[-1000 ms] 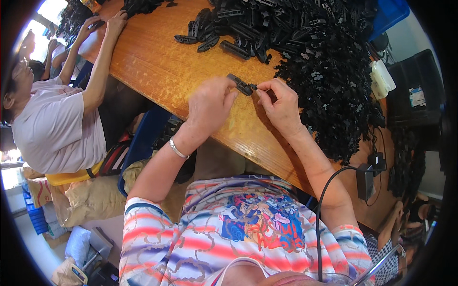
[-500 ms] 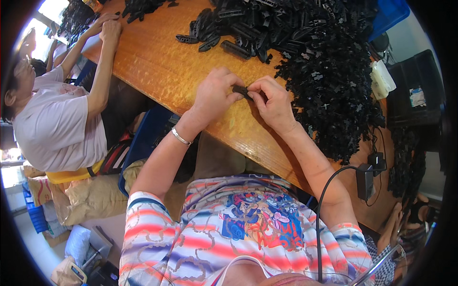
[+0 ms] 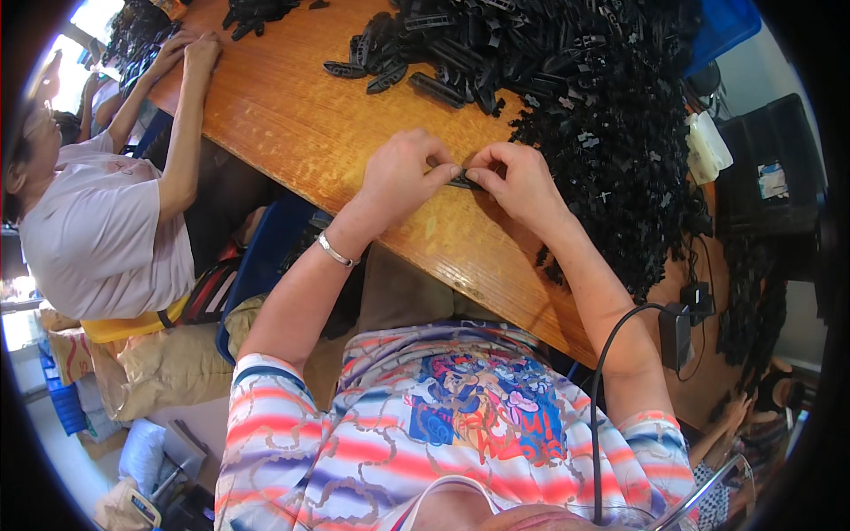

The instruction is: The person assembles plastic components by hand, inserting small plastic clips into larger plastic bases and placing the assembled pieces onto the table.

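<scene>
Between my two hands is a small black plastic part (image 3: pixel 461 180), held just above the wooden table (image 3: pixel 310 133). The thumb and fingers of my left hand (image 3: pixel 404 175) pinch its left end. My right hand (image 3: pixel 515 181) grips the other end between thumb and forefinger. Most of the part is hidden by my fingertips, so its exact shape cannot be made out. Beyond my hands lie long ribbed black plastic pieces (image 3: pixel 436 90) in a heap. A dense pile of small cross-shaped black pieces (image 3: pixel 620 186) spreads close to the right of my right hand.
A co-worker in a pale shirt (image 3: pixel 115 221) sits at the left table edge, hands near another black pile (image 3: pixel 137 53). A blue bin (image 3: pixel 722 35) stands at the far right. A black cable with an adapter (image 3: pixel 675 336) hangs by my right arm.
My hands have drawn closer together around the black part, and my right hand has turned slightly. Less of the part shows now. The co-worker's hands have shifted a little left.
</scene>
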Demonstrator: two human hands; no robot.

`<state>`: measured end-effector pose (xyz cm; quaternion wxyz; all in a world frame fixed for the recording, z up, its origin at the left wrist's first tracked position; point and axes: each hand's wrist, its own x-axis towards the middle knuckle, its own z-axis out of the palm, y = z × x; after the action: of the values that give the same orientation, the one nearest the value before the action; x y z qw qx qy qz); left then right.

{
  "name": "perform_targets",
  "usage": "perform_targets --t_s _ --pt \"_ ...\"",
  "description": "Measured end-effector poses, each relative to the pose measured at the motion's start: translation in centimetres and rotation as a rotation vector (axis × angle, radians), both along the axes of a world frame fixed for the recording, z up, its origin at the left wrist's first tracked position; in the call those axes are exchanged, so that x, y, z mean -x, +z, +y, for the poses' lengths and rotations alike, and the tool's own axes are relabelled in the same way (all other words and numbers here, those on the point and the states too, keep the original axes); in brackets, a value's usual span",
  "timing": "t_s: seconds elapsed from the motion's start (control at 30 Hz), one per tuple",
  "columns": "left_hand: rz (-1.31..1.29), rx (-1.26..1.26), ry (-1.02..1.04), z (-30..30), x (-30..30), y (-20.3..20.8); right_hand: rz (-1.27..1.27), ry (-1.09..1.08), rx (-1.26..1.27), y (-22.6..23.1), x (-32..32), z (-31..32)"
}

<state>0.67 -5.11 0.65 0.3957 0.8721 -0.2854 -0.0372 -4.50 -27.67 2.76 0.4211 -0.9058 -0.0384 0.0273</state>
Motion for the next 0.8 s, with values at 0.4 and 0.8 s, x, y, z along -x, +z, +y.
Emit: perform_targets --t_s 0.4,0.8 --pt "-0.023 -0.186 -0.16 4.6 0.8 1.9 0.09 0.117 0.1 0.4 1.6 0.3" --pt "-0.495 -0.206 0.107 1.8 -5.6 2.0 -0.339 0.016 0.683 -1.6 -4.2 -4.2"
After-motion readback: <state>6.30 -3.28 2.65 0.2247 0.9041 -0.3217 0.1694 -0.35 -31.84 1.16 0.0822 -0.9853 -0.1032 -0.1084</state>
